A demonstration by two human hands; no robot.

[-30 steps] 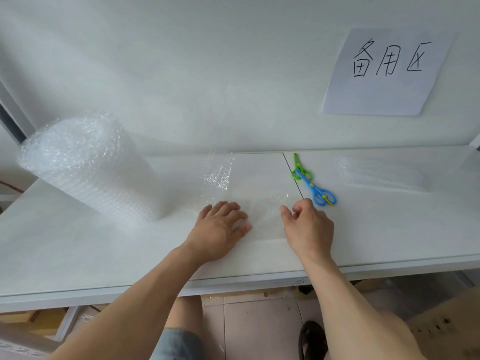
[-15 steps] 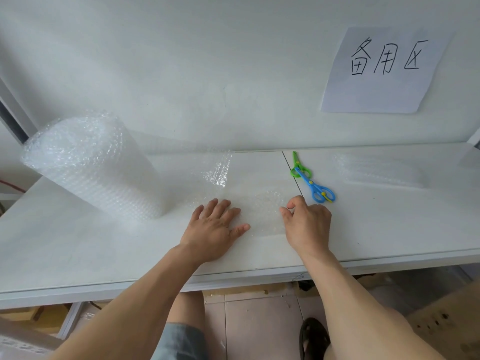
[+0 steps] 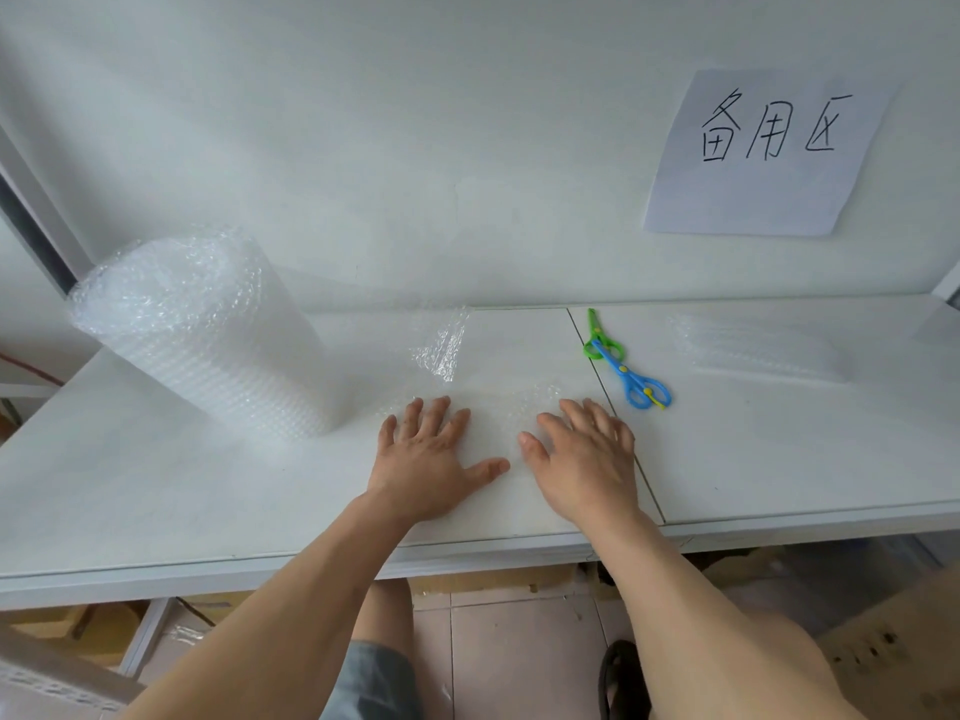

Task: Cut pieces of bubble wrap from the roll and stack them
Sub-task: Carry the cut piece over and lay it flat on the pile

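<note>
Now we press both palms flat, fingers spread wide, on the loose sheet of bubble wrap [image 3: 498,407] at the frame's centre: our left hand [image 3: 426,459] and our right hand [image 3: 587,459] side by side, gripping nothing. At left the bubble wrap roll [image 3: 202,335] lies on the white table [image 3: 156,485]. Right of centre lie green-and-blue scissors [image 3: 626,368], and further right a stack of cut pieces [image 3: 753,345].

One bubble wrap roll [image 3: 208,335] at nine o'clock, one scissors [image 3: 626,368], one cut-piece stack [image 3: 753,350] at two o'clock, one paper sign [image 3: 769,153], two hands.
</note>
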